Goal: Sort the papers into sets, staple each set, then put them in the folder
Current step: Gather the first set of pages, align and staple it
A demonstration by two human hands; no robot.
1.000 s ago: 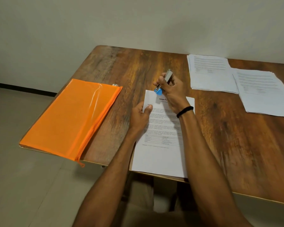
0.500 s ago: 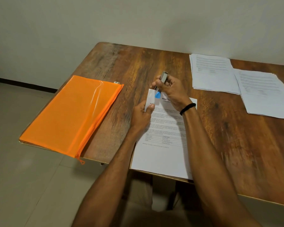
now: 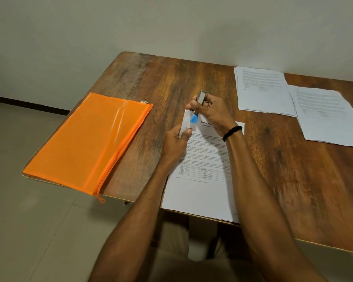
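- The white printed paper set [image 3: 204, 192] lies at the near edge of the brown wooden table [image 3: 171, 82], and its lower end hangs over that edge.
- The left hand [image 3: 175, 143] pinches its far left corner and lifts it.
- The right hand [image 3: 214, 112] grips a small grey metal stapler with a blue tip [image 3: 201, 97] at this corner.
- The orange plastic zip folder [image 3: 90, 143] lies along the left edge.
- Two other white paper stacks [image 3: 263, 92] lie near the far right edge.

A paper set [image 3: 202, 192] is laid at the table's [image 3: 171, 82] near edge, its far left corner raised into a blue-tipped stapler [image 3: 201, 97]; an orange folder [image 3: 90, 143] is laid at the left edge. Two paper stacks [image 3: 263, 92] are set by the far edge.
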